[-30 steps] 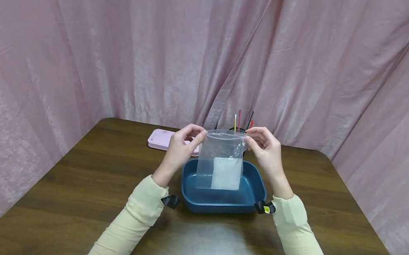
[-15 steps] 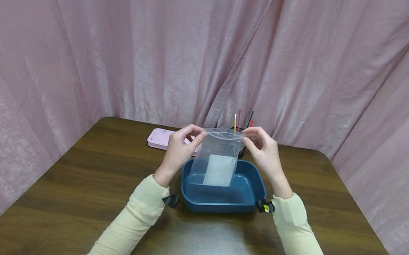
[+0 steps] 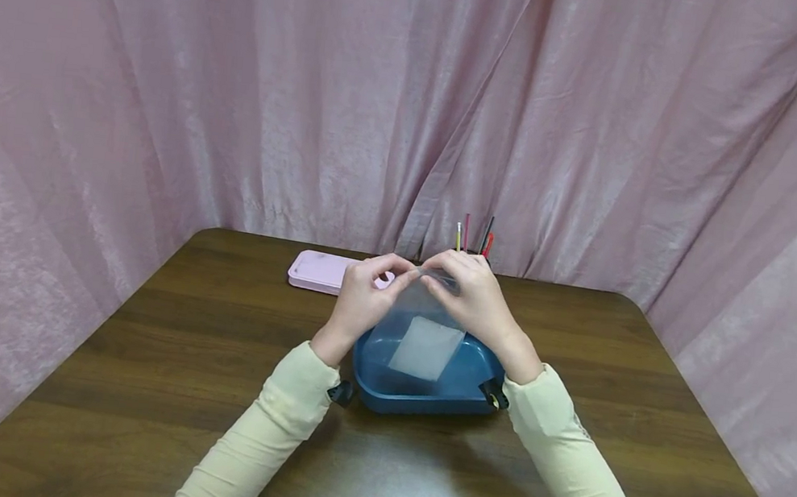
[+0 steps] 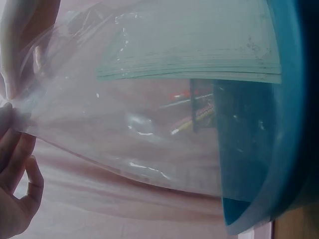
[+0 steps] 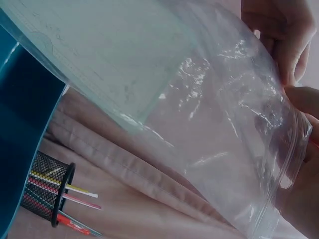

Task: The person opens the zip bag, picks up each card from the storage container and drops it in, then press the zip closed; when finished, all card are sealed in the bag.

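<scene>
A clear zip bag (image 3: pixel 403 307) hangs between both hands, its lower part overlapping the blue bin (image 3: pixel 418 406). Inside it sits a stack of thin whitish sheets (image 4: pixel 194 45), tilted in the head view. My left hand (image 3: pixel 367 295) pinches the bag's top edge between thumb and fingers. Close against it, my right hand (image 3: pixel 472 298) pinches the same edge, with the two sets of fingertips meeting near the left corner. In the right wrist view, the bag's top strip is bunched and creased by the right hand (image 5: pixel 301 184).
A pink flat case (image 3: pixel 319 270) lies behind the left hand on the wooden table (image 3: pixel 180 387). Behind the right hand stands a black mesh cup (image 5: pixel 50 181) with several pencils or pens (image 5: pixel 82 200). Pink curtains (image 3: pixel 313 94) enclose the table's back and sides.
My right hand has moved left along the bag's top edge until it meets the left hand. The bag has bunched up, and the sheets inside have tilted.
</scene>
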Available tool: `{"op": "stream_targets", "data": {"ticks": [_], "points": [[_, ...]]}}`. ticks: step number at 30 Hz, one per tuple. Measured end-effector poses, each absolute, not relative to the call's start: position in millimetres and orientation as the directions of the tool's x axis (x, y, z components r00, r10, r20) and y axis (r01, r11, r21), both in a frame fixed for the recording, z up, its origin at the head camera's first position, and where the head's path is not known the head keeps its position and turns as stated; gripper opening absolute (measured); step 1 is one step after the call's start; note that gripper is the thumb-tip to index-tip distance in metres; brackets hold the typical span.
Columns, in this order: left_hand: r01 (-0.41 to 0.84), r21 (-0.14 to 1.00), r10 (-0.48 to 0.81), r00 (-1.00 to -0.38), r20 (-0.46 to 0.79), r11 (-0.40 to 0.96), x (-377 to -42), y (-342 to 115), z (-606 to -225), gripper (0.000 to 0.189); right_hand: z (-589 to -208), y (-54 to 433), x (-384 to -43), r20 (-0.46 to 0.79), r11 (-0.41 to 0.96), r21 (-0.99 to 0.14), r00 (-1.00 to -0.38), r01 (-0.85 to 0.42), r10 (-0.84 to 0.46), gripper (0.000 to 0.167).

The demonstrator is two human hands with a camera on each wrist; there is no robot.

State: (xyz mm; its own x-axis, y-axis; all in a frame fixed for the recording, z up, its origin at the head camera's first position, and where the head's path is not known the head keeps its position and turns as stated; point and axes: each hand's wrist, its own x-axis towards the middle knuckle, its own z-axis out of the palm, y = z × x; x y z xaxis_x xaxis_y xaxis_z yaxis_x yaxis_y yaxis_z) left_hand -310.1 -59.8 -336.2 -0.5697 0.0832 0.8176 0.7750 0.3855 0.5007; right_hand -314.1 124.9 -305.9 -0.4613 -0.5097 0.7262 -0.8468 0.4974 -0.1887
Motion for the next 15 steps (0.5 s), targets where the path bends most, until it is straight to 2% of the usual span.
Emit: {"op": "stream_targets", "data": {"ticks": [6, 15], "points": [[0.766, 0.514, 0.077, -0.582, 0.81, 0.385, -310.6, -57.9, -337.2, 0.007, -306.4, 122.1, -315.7, 0.754, 0.493, -0.17, -0.435, -0.853, -0.492, 0.01], [0.783, 0.459, 0.099, -0.542, 0.834, 0.42, -311.7, -54.9, -342.6, 0.007, -309.5, 119.4, -317.0, 0.773, 0.511, -0.132, -0.411, -0.849, -0.483, 0.007]]}}
